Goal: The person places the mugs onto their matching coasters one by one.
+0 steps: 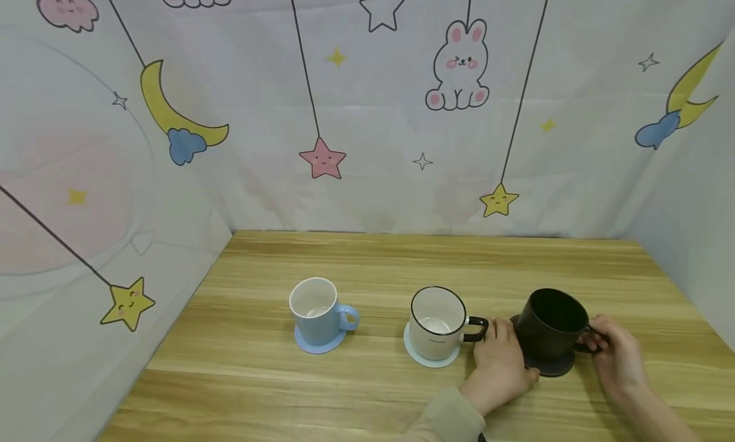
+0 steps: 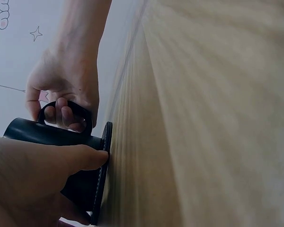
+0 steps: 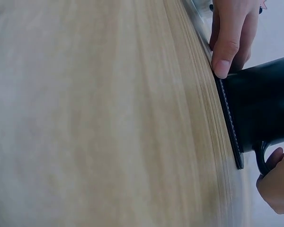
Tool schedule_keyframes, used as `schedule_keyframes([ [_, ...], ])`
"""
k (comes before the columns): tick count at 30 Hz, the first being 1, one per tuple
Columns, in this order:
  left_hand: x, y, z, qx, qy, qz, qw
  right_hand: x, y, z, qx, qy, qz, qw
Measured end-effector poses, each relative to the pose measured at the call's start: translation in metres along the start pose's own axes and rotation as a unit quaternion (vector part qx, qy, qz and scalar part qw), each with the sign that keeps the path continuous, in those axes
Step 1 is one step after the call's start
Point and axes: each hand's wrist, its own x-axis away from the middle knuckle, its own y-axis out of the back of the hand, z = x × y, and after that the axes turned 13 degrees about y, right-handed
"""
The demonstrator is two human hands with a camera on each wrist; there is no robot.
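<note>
A black mug (image 1: 548, 327) stands on a black round coaster (image 1: 556, 368) with a stitched edge, at the right of the table. My right hand (image 1: 620, 359) grips the mug's handle, fingers curled through it in the left wrist view. On the mug's other side, my left hand (image 1: 501, 368) holds the coaster by its edge. Its thumb (image 3: 222, 68) lies on the near rim, while the other fingers go round the far side, partly hidden. Just left of that hand is a white mug (image 1: 435, 327) with a black rim, its black handle close to the fingertips.
The white mug sits on a pale blue coaster (image 1: 415, 356). Further left, a blue mug (image 1: 316, 317) rests on a blue coaster (image 1: 314, 348), handle to the right. A printed cloth (image 1: 379, 123) with stars and moons closes off the back and sides of the wooden table (image 1: 258, 391).
</note>
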Motion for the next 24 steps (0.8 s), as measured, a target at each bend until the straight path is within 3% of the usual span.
schedule_keyframes([
  [8,0.0004,-0.0018,-0.0009,-0.007,-0.003,-0.005,1.0,0.0013,0.0046,-0.0015,-0.031,-0.001,0.003,1.0],
  [14,0.0006,-0.0031,0.0001,-0.01,-0.003,-0.011,0.9999,0.0018,0.0053,-0.0006,0.026,-0.009,0.014,1.0],
  [24,0.004,0.0042,0.0058,0.003,-0.004,0.013,0.9999,0.0009,0.0083,0.0046,0.08,-0.014,0.098,0.992],
])
